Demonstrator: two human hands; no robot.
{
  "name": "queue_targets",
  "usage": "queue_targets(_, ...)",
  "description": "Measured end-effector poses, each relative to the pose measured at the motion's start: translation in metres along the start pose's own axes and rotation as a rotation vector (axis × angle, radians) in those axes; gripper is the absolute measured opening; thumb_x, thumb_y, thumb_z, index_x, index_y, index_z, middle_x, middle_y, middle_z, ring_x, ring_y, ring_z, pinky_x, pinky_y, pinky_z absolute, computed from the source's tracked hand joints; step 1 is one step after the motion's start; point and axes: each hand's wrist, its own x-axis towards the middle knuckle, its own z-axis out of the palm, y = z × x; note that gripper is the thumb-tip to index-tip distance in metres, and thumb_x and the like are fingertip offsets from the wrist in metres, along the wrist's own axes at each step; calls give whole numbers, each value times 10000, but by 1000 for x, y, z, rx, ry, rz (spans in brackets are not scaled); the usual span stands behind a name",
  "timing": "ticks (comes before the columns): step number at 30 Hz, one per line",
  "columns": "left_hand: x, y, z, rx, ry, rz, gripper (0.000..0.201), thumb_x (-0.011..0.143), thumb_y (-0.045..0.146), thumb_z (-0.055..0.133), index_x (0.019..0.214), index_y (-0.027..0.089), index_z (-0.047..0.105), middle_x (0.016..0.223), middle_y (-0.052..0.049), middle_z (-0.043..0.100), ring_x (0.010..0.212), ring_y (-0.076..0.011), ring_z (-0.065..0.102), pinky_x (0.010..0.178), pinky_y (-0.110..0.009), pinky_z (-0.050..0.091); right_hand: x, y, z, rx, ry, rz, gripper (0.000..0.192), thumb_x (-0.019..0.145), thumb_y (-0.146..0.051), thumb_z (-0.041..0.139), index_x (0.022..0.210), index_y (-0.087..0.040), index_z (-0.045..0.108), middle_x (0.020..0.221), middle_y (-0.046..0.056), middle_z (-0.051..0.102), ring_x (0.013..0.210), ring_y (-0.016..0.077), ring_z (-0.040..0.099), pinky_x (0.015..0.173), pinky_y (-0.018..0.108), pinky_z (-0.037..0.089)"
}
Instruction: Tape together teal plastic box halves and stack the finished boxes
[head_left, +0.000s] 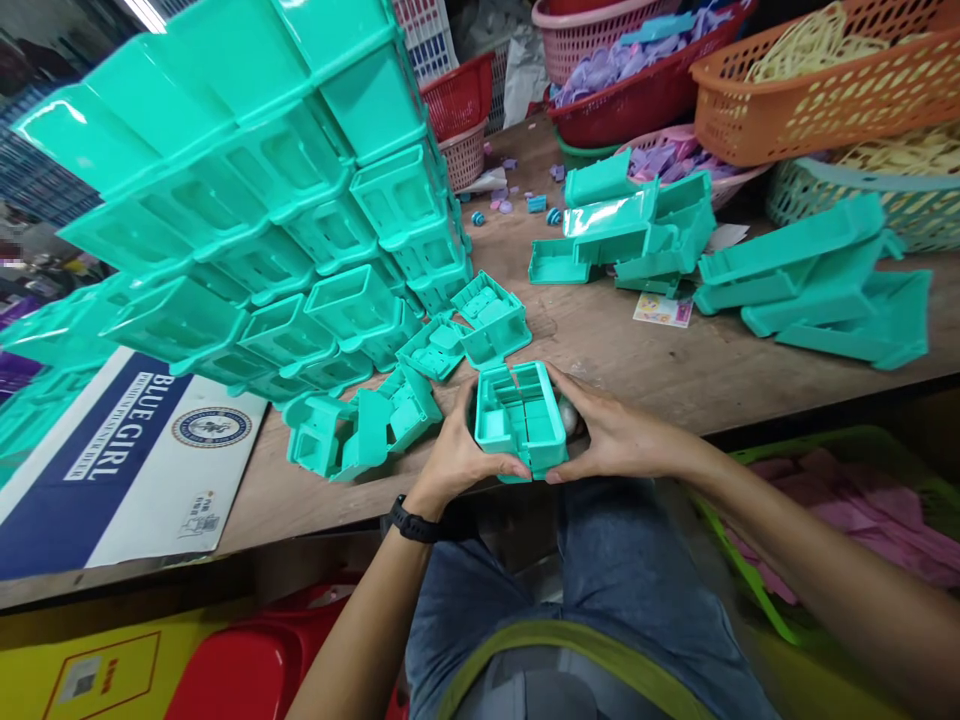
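Observation:
Both my hands hold one teal plastic box (520, 418) at the near edge of the wooden table (637, 350). My left hand (457, 455) grips its left side, thumb under the front corner. My right hand (611, 435) clasps the right side, and a small pale round part shows between its fingers and the box. The box's open side faces up and shows inner dividers. Just left of my hands lie several loose teal boxes (352, 430). A black watch sits on my left wrist.
A tall slanted stack of teal boxes (285, 210) fills the left. Flat teal lids (817, 280) lie at the right, more teal parts (637, 235) in the middle. Baskets (817, 90) line the back. A "BLUE GIRL" cardboard sheet (112, 460) lies at left; a green bin (847, 520) at lower right.

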Motion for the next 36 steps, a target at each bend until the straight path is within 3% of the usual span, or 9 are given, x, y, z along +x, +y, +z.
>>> queue_targets(5, -2, 2, 2, 75, -19, 51, 1319, 411, 762, 943, 1478, 188, 423, 1511, -206, 555, 1462, -444, 486, 1260, -594, 363, -3, 1, 3, -31, 20, -27, 1416, 688, -499, 938, 1683, -275, -45, 1706, 224, 324, 1550, 401, 378, 1219, 613, 412)
queue_targets(11, -8, 3, 4, 183, -33, 100, 1339, 425, 733, 957, 1491, 171, 373, 1553, -246, 497, 1481, -448, 466, 1268, -617, 346, -10, -8, 5, -41, 62, -62, 1398, 708, -370, 936, 1679, -306, -67, 1707, 177, 345, 1548, 387, 388, 1225, 560, 431)
queue_targets(16, -13, 1, 7, 214, -20, 125, 1244, 498, 655, 981, 1493, 200, 389, 1557, -219, 493, 1483, -420, 473, 1274, -612, 348, -17, -10, 10, -72, 59, -38, 1324, 759, -395, 899, 1679, -326, -52, 1720, 168, 323, 1539, 381, 403, 1212, 558, 453)
queue_targets(21, -16, 2, 6, 213, -51, 112, 1283, 519, 606, 996, 1551, 237, 327, 1578, -184, 486, 1490, -410, 467, 1259, -584, 397, -23, -12, 15, -103, 92, -29, 1295, 781, -434, 877, 1676, -346, -54, 1716, 145, 343, 1540, 371, 397, 1197, 544, 475)
queue_targets(29, -24, 3, 8, 227, -64, 72, 1159, 636, 567, 959, 1553, 261, 320, 1536, -150, 497, 1416, -404, 529, 1212, -566, 464, -29, -26, 14, -164, 94, 69, 1221, 807, -340, 835, 1684, -317, -15, 1705, 146, 364, 1502, 367, 448, 1139, 493, 541)
queue_targets(36, -28, 4, 7, 240, -99, 77, 1098, 734, 468, 908, 1595, 312, 245, 1605, -132, 434, 1466, -411, 478, 1252, -595, 421, -39, -28, 18, -115, 67, 146, 1129, 873, -348, 757, 1687, -293, -23, 1735, 125, 299, 1528, 362, 393, 1140, 472, 545)
